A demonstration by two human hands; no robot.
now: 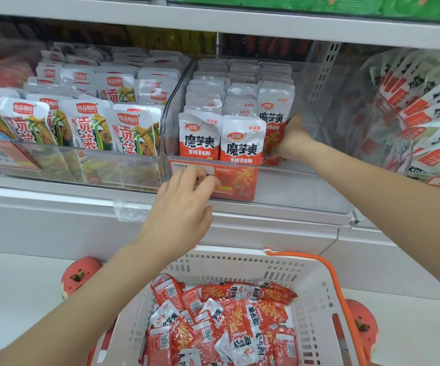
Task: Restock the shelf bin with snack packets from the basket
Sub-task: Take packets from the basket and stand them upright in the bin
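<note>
Bin has three packet rows on its left, right side open. Right hand grips the third row's front packet; left hand fingers loosely spread at the front edge, above the basket.

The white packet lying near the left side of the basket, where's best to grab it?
Pinch the white packet by its upper sealed edge, coming from above: it lies flat on top of the pile, its edge clear of the basket wall.
</note>
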